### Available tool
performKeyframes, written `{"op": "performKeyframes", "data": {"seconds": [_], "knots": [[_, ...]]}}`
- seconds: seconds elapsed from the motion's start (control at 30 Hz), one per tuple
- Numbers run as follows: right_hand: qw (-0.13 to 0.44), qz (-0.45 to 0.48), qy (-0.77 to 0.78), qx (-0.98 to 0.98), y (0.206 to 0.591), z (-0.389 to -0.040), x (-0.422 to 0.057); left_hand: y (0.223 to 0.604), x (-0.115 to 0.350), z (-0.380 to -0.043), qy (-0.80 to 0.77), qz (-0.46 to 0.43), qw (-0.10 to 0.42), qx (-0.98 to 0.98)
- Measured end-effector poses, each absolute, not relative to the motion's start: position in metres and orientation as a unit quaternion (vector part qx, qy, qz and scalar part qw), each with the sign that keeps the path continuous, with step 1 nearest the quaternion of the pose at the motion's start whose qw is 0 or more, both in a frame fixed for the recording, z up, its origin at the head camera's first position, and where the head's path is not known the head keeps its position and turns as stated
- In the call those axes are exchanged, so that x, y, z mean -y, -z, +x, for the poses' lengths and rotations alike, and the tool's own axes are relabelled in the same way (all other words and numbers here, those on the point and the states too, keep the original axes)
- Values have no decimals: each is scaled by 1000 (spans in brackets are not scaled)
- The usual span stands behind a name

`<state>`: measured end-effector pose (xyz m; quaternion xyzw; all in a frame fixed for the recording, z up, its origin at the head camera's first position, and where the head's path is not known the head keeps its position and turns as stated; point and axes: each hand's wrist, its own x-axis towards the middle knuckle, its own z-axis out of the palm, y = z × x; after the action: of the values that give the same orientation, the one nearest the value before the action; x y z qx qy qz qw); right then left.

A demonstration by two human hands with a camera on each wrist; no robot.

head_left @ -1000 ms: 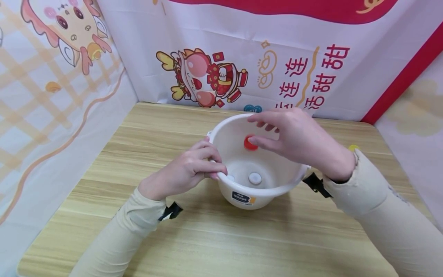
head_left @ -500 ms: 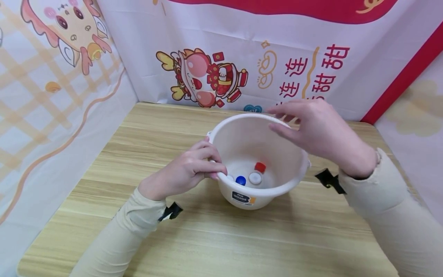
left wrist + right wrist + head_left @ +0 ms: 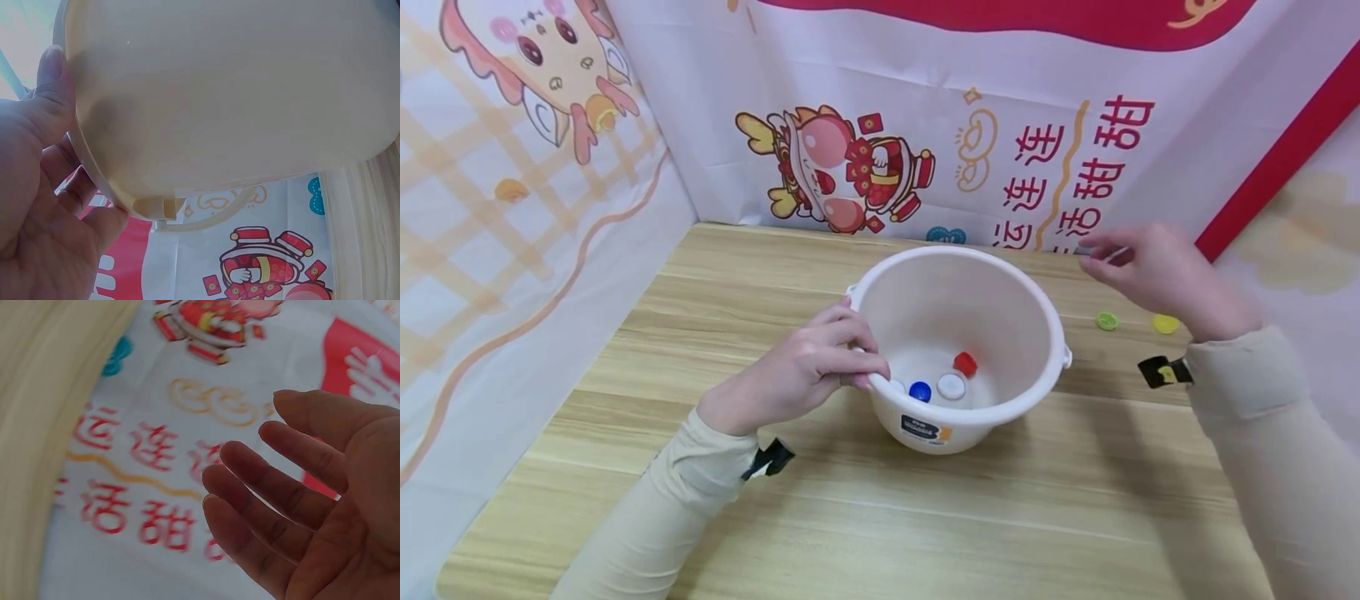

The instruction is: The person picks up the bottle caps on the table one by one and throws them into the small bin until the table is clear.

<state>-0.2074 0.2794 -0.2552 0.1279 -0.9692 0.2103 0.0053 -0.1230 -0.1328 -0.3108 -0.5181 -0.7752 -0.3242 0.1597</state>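
Observation:
My left hand grips the near-left rim of a white plastic bucket. In the left wrist view the left hand has its thumb on one side of the rim, with the bucket wall filling much of the picture. On the bucket's floor lie a red bottle cap, a blue cap and a white cap; another white piece is partly hidden by the rim. To the right of the bucket, my right hand hovers over the table. Its relaxed fingers hold nothing in the right wrist view.
A green cap and a yellow cap lie on the wooden table, below the right hand. Behind the table's far edge hangs a printed cloth. A patterned cloth lines the left side.
My right hand has moved right, from over the bucket to above the green and yellow caps. The red cap has dropped to the bucket's floor, and the blue cap has appeared there. The left hand stays put.

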Motion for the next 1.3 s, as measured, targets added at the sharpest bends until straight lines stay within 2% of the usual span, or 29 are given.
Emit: {"op": "performKeyframes", "data": {"seconds": [0.27, 0.63, 0.77, 1.07, 1.3], "knots": [[-65, 143, -219, 963, 315, -235, -300, 309, 132, -122, 328, -505, 144, 785], [-69, 199, -211, 955, 371, -256, -289, 310, 134, -120, 331, -507, 144, 783], [-74, 205, -229, 949, 380, -260, -284, 309, 133, -121, 329, -509, 147, 781], [-27, 223, -194, 955, 392, -264, -281, 308, 131, -121, 328, -509, 149, 782], [-52, 201, -212, 955, 385, -262, -288, 308, 131, -121, 326, -506, 145, 785]]}}
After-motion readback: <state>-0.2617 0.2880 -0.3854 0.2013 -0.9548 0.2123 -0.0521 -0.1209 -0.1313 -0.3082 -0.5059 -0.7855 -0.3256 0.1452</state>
